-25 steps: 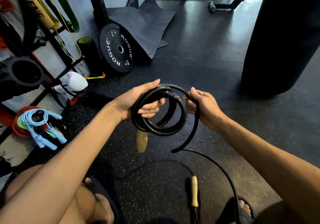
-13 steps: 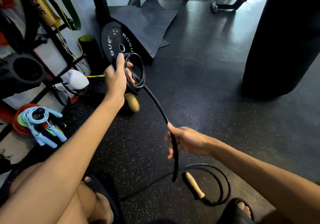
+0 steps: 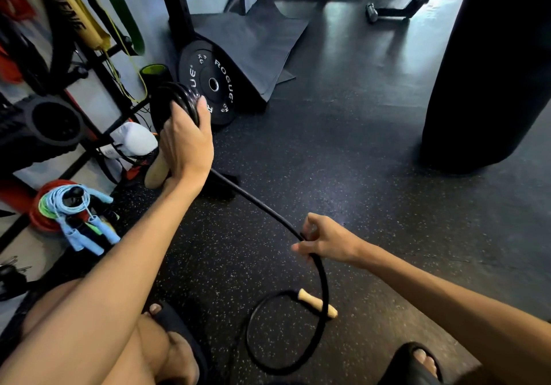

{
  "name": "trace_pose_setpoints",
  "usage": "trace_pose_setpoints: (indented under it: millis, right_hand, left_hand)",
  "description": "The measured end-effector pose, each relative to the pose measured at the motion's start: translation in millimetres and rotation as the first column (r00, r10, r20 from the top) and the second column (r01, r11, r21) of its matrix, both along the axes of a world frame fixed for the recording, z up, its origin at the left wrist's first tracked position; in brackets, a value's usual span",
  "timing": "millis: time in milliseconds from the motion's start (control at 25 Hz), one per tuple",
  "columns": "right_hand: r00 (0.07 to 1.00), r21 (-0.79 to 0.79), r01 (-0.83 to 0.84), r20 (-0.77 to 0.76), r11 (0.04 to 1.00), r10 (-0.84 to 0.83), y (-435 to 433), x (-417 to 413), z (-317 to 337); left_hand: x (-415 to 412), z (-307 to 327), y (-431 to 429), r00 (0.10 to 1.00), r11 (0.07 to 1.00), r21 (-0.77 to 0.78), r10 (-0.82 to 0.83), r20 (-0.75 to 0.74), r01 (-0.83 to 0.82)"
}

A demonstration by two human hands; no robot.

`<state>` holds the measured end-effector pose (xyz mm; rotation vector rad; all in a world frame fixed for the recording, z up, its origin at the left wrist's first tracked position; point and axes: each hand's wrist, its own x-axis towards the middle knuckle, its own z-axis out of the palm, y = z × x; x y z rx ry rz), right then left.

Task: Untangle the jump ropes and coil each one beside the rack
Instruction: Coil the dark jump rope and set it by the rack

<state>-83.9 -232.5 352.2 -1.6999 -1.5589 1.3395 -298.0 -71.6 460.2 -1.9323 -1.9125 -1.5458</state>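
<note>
My left hand (image 3: 186, 143) grips a tight coil of thick black jump rope (image 3: 179, 101), held up near the rack (image 3: 92, 56); one wooden handle (image 3: 155, 170) hangs below that hand. From the coil the rope runs down and right to my right hand (image 3: 325, 243), which pinches it. Below my right hand the rope loops on the floor (image 3: 283, 334), ending at a second wooden handle (image 3: 317, 302). A coiled light-blue jump rope (image 3: 74, 205) with blue handles lies beside the rack at the left.
A black weight plate (image 3: 213, 83) leans against a rack post. A dark punching bag (image 3: 489, 65) stands at the right. A folded black mat (image 3: 253, 41) lies behind the plate. My sandalled feet (image 3: 417, 360) are at the bottom edge.
My hands have separated: the left carried the coil up and left toward the rack, while the right slid down the rope, drawing a length out straight. The floor loop and handle shifted.
</note>
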Motion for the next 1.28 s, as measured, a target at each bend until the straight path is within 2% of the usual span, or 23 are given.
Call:
trace_pose_setpoints:
  millis: [120, 280, 400, 520, 600, 640, 720, 800, 840, 920, 1000, 1120, 1200, 1280]
  right_hand:
    - [0.963, 0.208, -0.094, 0.268, 0.974, 0.036, 6, 4, 3]
    - [0.922, 0.483, -0.175, 0.385, 0.858, -0.028, 4, 10, 12]
    - [0.879, 0.637, -0.247, 0.464, 0.731, -0.107, 7, 13, 25]
    - [0.904, 0.74, -0.176, 0.383, 0.65, -0.192, 13, 23, 39]
    - [0.933, 0.759, -0.034, 0.257, 0.65, -0.251, 16, 28, 45]
    - [0.94, 0.757, 0.029, 0.201, 0.653, -0.275, 17, 28, 48]
    - [0.947, 0.74, 0.139, 0.096, 0.658, -0.308, 18, 25, 52]
    - [0.937, 0.708, 0.26, -0.02, 0.657, -0.349, 20, 26, 56]
    - [0.925, 0.689, 0.312, -0.065, 0.654, -0.373, 21, 29, 57]
    - [0.901, 0.651, 0.389, -0.124, 0.652, -0.415, 26, 36, 57]
    - [0.881, 0.601, 0.446, -0.163, 0.663, -0.444, 32, 40, 54]
    - [0.862, 0.497, 0.504, -0.238, 0.707, -0.447, 40, 40, 49]
    - [0.849, 0.393, 0.525, -0.305, 0.755, -0.431, 41, 31, 47]
    - [0.815, 0.247, 0.549, -0.372, 0.799, -0.445, 39, 18, 43]
  left_hand:
    - [1, -9, -1, 0.965, 0.997, -0.056, -0.074, -0.253, 0.062]
    - [3, -17, -1, 0.879, 0.985, -0.139, -0.154, -0.451, 0.101]
    - [3, -20, 2, 0.831, 0.954, -0.255, -0.267, -0.488, 0.157]
    - [5, -30, 6, 0.796, 0.876, -0.43, -0.416, -0.44, 0.22]
    - [9, -37, 7, 0.772, 0.769, -0.56, -0.547, -0.325, 0.309]
    - [12, -39, 6, 0.763, 0.689, -0.613, -0.612, -0.207, 0.387]
    - [18, -37, 1, 0.717, 0.464, -0.668, -0.68, 0.152, 0.582]
    - [21, -31, -9, 0.608, 0.199, -0.645, -0.613, 0.505, 0.737]
    - [21, -27, -14, 0.545, 0.077, -0.62, -0.57, 0.615, 0.781]
    - [21, -21, -24, 0.41, -0.147, -0.556, -0.528, 0.744, 0.818]
    - [23, -16, -33, 0.28, -0.31, -0.459, -0.479, 0.832, 0.832]
    - [27, -14, -41, 0.145, -0.411, -0.292, -0.353, 0.924, 0.863]
    - [29, -13, -43, 0.098, -0.41, -0.214, -0.285, 0.953, 0.887]
    - [29, -9, -44, 0.056, -0.364, -0.143, -0.239, 0.969, 0.92]
